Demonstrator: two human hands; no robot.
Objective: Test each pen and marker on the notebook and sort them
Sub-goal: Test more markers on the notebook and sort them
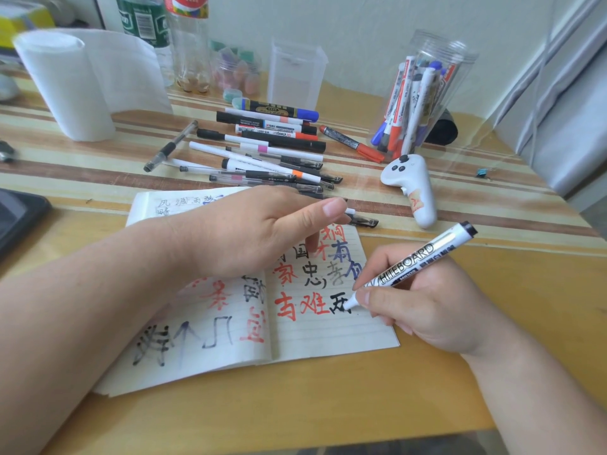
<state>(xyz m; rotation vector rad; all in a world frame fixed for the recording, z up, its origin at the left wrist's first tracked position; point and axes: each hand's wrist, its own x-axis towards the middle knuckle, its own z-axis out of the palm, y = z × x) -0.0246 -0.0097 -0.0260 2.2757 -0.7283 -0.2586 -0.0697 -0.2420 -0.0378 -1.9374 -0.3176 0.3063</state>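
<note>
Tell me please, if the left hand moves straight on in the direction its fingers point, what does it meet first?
Probably the black pen just past the fingertips of the left hand; beyond it lies the white controller. The fingers' height is unclear, so they might pass above the pen.

2 hands point(259, 231) point(427, 303), 1 ntbk point(328, 336), 2 btls point(144, 24) point(192, 47), 1 jar point(427, 90).

The single head-worn view looks forward and down, close over the table point(427, 405).
</note>
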